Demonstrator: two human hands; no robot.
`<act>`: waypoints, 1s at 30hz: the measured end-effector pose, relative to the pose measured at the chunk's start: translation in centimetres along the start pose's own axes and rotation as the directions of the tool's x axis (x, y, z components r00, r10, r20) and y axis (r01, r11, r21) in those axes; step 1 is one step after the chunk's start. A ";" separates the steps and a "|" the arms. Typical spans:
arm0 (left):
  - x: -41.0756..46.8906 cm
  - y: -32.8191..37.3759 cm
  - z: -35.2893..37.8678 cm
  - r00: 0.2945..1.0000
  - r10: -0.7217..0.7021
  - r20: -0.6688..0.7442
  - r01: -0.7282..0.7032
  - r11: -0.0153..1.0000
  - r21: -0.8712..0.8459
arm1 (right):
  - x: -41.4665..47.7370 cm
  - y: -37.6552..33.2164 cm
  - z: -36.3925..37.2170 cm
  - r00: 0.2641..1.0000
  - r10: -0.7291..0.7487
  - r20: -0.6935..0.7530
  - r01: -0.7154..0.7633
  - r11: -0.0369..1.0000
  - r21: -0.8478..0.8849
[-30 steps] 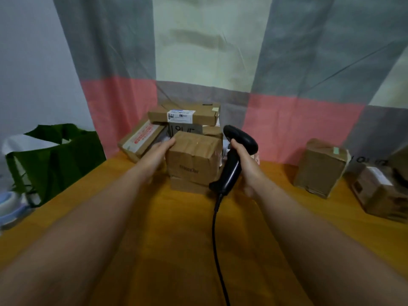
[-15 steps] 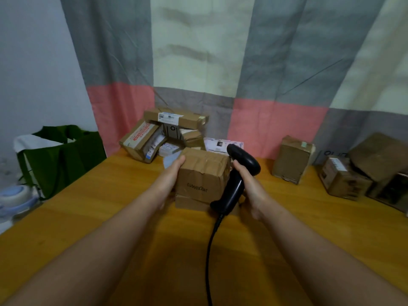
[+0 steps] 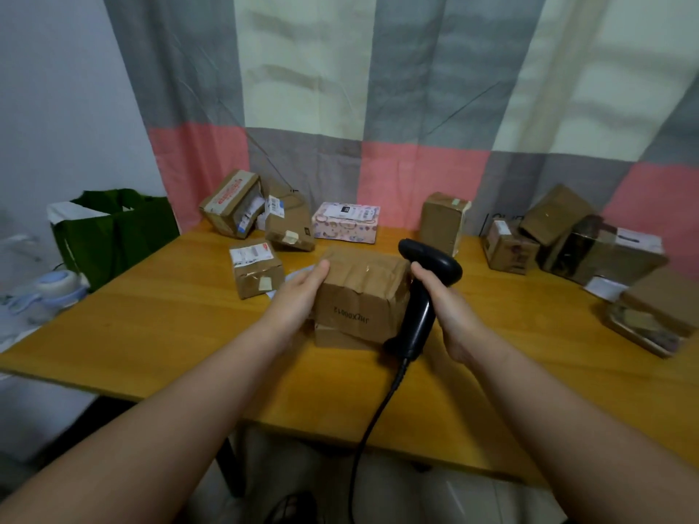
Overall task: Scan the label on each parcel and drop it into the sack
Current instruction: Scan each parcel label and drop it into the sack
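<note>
We see open desk leftward to the sack, one box near that path, pile crowding right.

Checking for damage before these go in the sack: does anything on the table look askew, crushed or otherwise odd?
The held parcel in the left hand has a creased, dented top, and its printed code reads upside down. At the back left, a red-taped box and the brown box beside it sit tilted, not flat.

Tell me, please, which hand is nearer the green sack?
Left. The left hand holds the parcel's side facing the sack; the right hand holds the scanner beyond the parcel.
</note>
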State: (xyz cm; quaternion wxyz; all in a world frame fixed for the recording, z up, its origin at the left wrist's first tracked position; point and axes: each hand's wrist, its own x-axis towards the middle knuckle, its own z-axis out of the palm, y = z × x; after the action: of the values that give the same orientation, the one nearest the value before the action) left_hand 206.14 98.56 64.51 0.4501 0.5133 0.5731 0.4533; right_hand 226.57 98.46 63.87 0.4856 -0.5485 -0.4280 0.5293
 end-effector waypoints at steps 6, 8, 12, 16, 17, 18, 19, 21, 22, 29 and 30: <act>-1.5 -0.6 -1.3 0.984 0.166 -0.066 -0.169 0.984 -0.056 | -3.3 0.4 1.4 0.995 -0.096 0.028 0.085 0.960 0.267; -1.9 -0.6 -1.8 0.987 0.121 -0.105 -0.131 0.987 -0.089 | -4.2 0.7 2.0 0.988 -0.150 0.036 0.131 0.939 0.318; -2.9 -1.5 -3.7 0.999 -0.005 -0.036 0.003 0.998 -0.061 | -5.8 1.8 3.8 0.973 -0.224 0.051 0.204 0.946 0.252; -3.7 -2.7 -5.3 0.998 0.033 -0.048 -0.037 0.996 -0.087 | -6.5 2.4 5.1 0.965 -0.262 0.031 0.253 0.952 0.171; -3.9 -3.0 -5.7 0.992 0.083 -0.100 -0.093 0.990 -0.106 | -6.6 2.5 5.3 0.966 -0.256 0.034 0.249 0.958 0.139; -4.0 -3.3 -6.2 0.978 0.137 -0.158 -0.155 0.982 -0.108 | -6.5 2.6 5.6 0.966 -0.251 0.055 0.244 0.964 0.110; -4.2 -3.5 -6.5 0.961 0.185 -0.207 -0.210 0.972 -0.102 | -6.7 2.8 5.9 0.973 -0.221 0.068 0.214 0.972 0.097; -4.5 -3.9 -7.1 0.941 0.241 -0.239 -0.268 0.960 -0.087 | -6.9 3.0 6.7 0.983 -0.132 0.131 0.112 0.982 0.150; -4.8 -4.0 -7.3 0.948 0.244 -0.207 -0.265 0.961 -0.082 | -7.0 3.1 7.0 0.981 -0.087 0.172 0.053 0.979 0.196; -6.1 -3.8 -8.6 0.969 0.213 0.123 -0.229 0.963 0.140 | -6.8 1.9 7.8 0.979 -0.090 0.182 0.001 0.900 0.436; -6.1 -3.8 -8.9 0.969 0.199 0.144 -0.225 0.955 0.193 | -6.8 2.0 7.9 0.979 -0.094 0.182 0.007 0.902 0.432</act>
State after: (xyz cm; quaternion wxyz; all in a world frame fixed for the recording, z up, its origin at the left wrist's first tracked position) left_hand 197.12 91.76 62.77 0.3772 0.6428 0.5301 0.4044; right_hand 218.10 92.09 63.32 0.5628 -0.3616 -0.3614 0.6495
